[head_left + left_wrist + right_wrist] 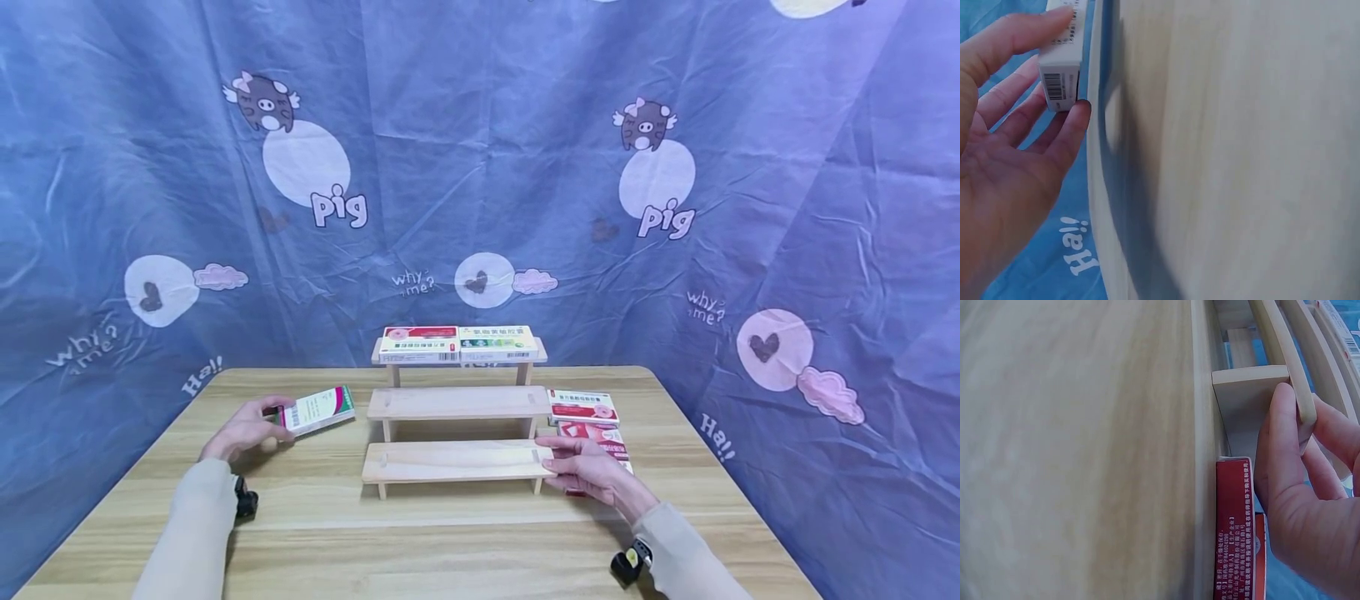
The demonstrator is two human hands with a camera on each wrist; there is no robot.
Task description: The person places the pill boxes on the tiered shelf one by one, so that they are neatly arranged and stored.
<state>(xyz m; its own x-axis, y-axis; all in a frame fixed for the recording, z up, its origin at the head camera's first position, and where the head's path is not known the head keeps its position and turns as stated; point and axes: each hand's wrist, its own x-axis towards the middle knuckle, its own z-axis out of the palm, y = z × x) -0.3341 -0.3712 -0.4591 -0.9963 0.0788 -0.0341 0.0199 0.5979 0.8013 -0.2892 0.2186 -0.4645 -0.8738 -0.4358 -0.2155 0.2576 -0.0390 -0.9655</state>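
Observation:
My left hand (243, 429) holds a white medicine box (318, 410) with green and pink ends, left of the stepped wooden shelf (457, 461). In the left wrist view, thumb and fingers lie about the near end of the medicine box (1060, 69), which has a barcode. On the other side, my right hand (588, 475) grips the right end of the shelf's lowest board. The right wrist view shows its fingers and thumb (1285, 434) on both faces of that board's end.
Two medicine boxes, one red and white (420, 343) and one white and yellow-green (497, 342), lie side by side on the top step. Right of the shelf lie a white and red box (582, 406) and a red box (600, 435). A blue curtain (420, 167) hangs behind the table (315, 508).

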